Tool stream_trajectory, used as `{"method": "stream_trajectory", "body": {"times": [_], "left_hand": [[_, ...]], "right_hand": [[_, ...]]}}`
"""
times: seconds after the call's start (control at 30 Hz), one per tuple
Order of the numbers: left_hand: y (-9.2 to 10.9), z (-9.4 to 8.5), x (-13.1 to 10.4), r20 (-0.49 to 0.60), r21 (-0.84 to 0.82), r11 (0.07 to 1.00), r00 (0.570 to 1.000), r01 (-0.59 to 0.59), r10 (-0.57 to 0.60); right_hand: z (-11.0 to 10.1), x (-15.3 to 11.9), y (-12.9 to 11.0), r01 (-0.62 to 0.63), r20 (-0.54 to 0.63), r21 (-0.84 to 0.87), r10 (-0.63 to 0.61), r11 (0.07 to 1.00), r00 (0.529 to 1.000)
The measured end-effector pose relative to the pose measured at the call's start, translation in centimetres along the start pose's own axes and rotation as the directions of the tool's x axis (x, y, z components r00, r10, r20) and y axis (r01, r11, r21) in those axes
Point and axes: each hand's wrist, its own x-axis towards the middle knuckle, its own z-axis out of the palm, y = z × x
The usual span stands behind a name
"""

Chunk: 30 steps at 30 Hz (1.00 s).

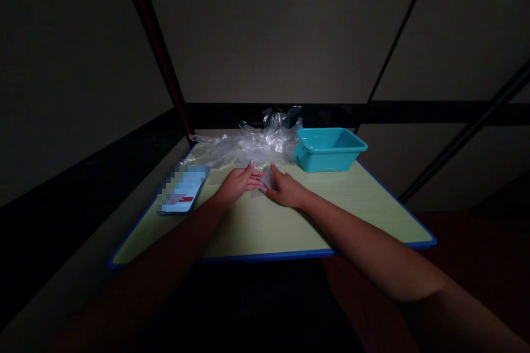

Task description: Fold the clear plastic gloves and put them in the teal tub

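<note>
My left hand (237, 183) is over the middle of the table, thumb raised and fingers stretched out towards the right, with nothing visibly gripped. Facing it, my right hand (286, 188) has its thumb and fingers around the edge of a small, clear plastic bag (268, 179). This piece lies between both hands, close to the left fingertips; whether those touch it I cannot tell. Just beyond the hands spreads a loose heap of crumpled clear plastic bags (252, 146).
A turquoise plastic basin (331, 160) stands at the back right of the table (265, 231), which has a blue edge. On the left lies a flat phone-like device (182, 193), partly blurred out. A wall with dark strips (414, 112) rises behind.
</note>
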Motion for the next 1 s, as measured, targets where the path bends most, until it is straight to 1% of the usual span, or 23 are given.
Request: {"method": "stream_trajectory", "body": {"times": [0.1, 0.2, 0.4, 0.47, 0.63, 0.73, 0.8, 0.9, 1.0], "left_hand": [[-0.1, -0.2, 0.0, 0.025, 0.035, 0.999, 0.999, -0.031, 0.030], [-0.2, -0.3, 0.2, 0.046, 0.125, 0.990, 0.997, -0.069, 0.064], [-0.4, -0.6, 0.6, 0.024, 0.299, 0.929, 0.975, -0.219, 0.222], [-0.5, -0.7, 0.7, 0.020, 0.347, 0.906, 0.967, -0.243, 0.252], [-0.6, -1.0, 0.7, -0.041, 0.403, 0.885, 0.962, -0.232, 0.270], [-0.5, -1.0, 0.5, -0.076, 0.459, 0.862, 0.957, -0.217, 0.281], [-0.4, -1.0, 0.3, -0.077, 0.518, 0.827, 0.951, -0.218, 0.300], [-0.5, -1.1, 0.2, -0.049, 0.597, 0.767, 0.943, -0.236, 0.328], [-0.6, -1.2, 0.2, -0.027, 0.628, 0.737, 0.940, -0.249, 0.341]], "right_hand": [[-0.2, -0.1, -0.3, 0.005, 0.031, -0.021, -0.005, 1.000, 1.000], [-0.4, -0.3, -0.6, 0.021, 0.059, -0.021, -0.020, 1.000, 0.998], [-0.7, -0.6, -1.0, 0.056, 0.114, 0.011, -0.057, 0.998, 0.992], [-0.6, -0.6, -0.9, 0.062, 0.114, 0.010, -0.063, 0.998, 0.991], [-0.5, -0.6, -0.7, 0.051, 0.101, -0.009, -0.050, 0.999, 0.994], [-0.5, -0.6, -0.8, 0.054, 0.113, -0.023, -0.051, 0.998, 0.992], [-0.6, -0.6, -0.8, 0.070, 0.130, -0.030, -0.066, 0.997, 0.989], [-0.7, -0.6, -0.9, 0.094, 0.168, -0.056, -0.083, 0.994, 0.982], [-0.9, -0.7, -1.0, 0.114, 0.202, -0.082, -0.096, 0.990, 0.975]]}}
